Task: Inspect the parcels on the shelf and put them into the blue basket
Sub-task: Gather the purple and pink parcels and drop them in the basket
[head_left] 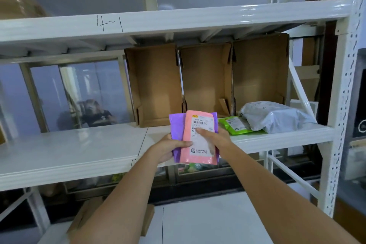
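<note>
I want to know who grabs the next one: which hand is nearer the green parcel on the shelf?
Right. The right hand holds the pink parcel just left of the green parcel; the left hand is farther left.

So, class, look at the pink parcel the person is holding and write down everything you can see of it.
The pink parcel is a flat, soft-looking plastic mailer bag, held roughly upright in front of the shelf edge. A white shipping label with a barcode and printed text covers most of its front. It lies on top of a purple parcel that shows behind it on both sides. The left hand grips both at the left edge, thumb across the front; the right hand holds the right side, a finger resting on the label.
</note>
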A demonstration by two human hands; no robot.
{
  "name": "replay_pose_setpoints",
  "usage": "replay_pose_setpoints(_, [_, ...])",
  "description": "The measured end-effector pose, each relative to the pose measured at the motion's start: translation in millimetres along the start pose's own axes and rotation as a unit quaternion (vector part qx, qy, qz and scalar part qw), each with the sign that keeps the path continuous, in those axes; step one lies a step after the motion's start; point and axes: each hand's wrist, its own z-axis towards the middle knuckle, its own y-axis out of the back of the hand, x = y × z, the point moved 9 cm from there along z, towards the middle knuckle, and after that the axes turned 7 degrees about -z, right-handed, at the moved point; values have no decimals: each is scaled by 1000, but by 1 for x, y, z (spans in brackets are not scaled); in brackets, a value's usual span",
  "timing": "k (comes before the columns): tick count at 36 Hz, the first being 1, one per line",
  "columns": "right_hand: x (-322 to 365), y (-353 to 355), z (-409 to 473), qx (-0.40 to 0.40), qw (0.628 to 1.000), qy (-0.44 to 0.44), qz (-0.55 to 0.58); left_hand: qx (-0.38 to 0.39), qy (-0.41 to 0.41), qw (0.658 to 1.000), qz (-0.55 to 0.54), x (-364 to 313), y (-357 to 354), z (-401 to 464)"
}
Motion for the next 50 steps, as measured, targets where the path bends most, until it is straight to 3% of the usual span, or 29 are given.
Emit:
replay_pose_setpoints(10, [-25, 21, -33, 79, 997, -16, 3, 30, 40, 996, -77, 52, -37, -19])
replay_pose_setpoints(18, [-110, 68, -72, 270, 952, -144, -7, 43, 112, 986, -114, 141, -91, -22])
replay_pose_setpoints(22, [-145, 90, -76, 264, 949, -169, -32, 43, 114, 989, -87, 170, -107, -24])
replay_pose_setpoints(31, [-204, 106, -67, 166, 975, -146, -24, 39, 132, 990, -33, 209, -99, -8])
replay_pose_setpoints(50, [-414, 113, -73, 107, 977, -176, -62, -70, 118, 990, -19, 429, -47, 12])
